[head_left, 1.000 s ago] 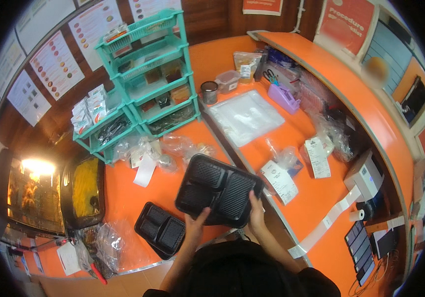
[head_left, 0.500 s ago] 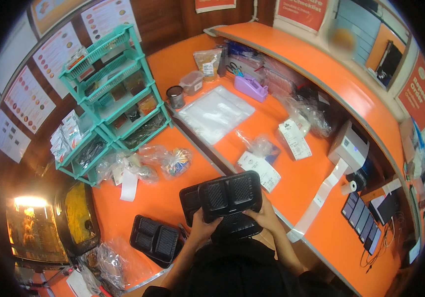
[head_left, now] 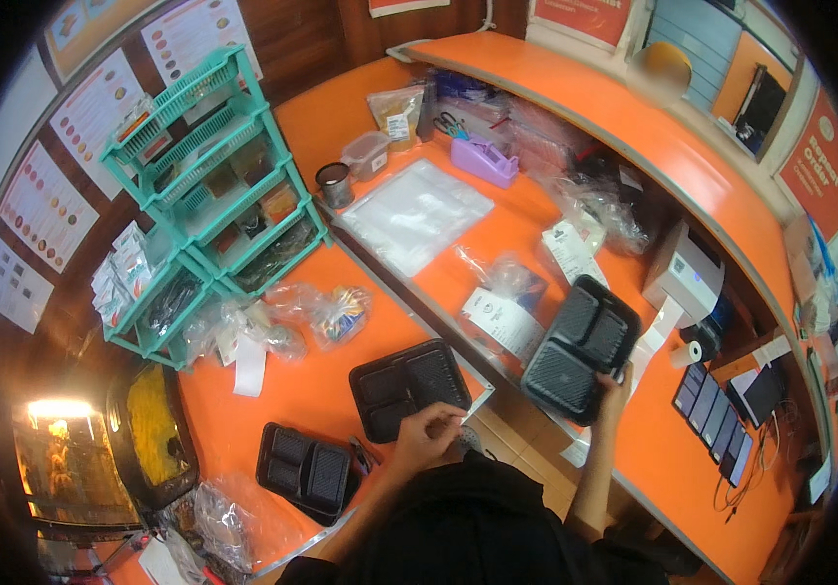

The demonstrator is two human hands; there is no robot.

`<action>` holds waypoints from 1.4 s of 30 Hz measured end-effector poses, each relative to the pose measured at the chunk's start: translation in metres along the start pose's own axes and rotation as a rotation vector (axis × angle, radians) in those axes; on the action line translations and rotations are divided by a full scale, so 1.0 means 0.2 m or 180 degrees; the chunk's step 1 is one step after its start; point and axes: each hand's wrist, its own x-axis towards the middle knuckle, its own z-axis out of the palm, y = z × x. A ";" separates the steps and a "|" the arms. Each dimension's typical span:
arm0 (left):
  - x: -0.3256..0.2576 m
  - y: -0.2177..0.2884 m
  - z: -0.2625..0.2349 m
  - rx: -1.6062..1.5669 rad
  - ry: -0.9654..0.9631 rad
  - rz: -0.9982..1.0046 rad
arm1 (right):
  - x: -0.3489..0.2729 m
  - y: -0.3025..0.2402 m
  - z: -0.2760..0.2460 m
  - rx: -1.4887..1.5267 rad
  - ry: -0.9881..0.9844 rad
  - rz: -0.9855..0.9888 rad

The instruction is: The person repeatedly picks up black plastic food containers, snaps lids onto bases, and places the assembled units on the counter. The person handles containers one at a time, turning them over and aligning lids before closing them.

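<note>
My right hand (head_left: 616, 392) grips the near right edge of a black compartment tray (head_left: 575, 366), held tilted above the gap and the right counter. Another black food tray (head_left: 404, 375), with compartments, rests on the left counter by its edge. At that tray's near side is my left hand (head_left: 428, 431), its fingers curled and the tips drawn together. Whatever is between those fingertips, if anything, is too small to make out. Left of that hand sit stacked black compartment trays (head_left: 304, 470), with a dark slim tool (head_left: 363, 454) beside them.
A green tiered rack (head_left: 214, 185) stands at the far left, near bagged items (head_left: 341, 314). Clear plastic bags (head_left: 419, 214) lie flat near a purple tape dispenser (head_left: 484, 162). A receipt (head_left: 503, 320), white printer (head_left: 684, 275) and phones (head_left: 713, 424) occupy the right counter. A glowing warmer (head_left: 73, 458) is at lower left.
The trays held together in both hands are now apart: one lies on the left counter, and my right hand has carried the other rightward. My left hand has drawn away from the carried tray.
</note>
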 end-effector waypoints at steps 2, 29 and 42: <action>-0.02 0.03 -0.06 -0.0137 0.0482 -0.0058 | 0.03 -0.09 -0.04 -0.0480 0.0304 0.0423; -0.17 -0.37 -0.32 0.2422 0.2243 -0.0563 | -0.58 0.18 0.83 -0.3318 -0.2834 -0.1447; -0.18 -0.32 -0.28 0.2669 0.2196 -0.0898 | -0.65 0.06 0.82 -0.3439 -0.2752 -0.1979</action>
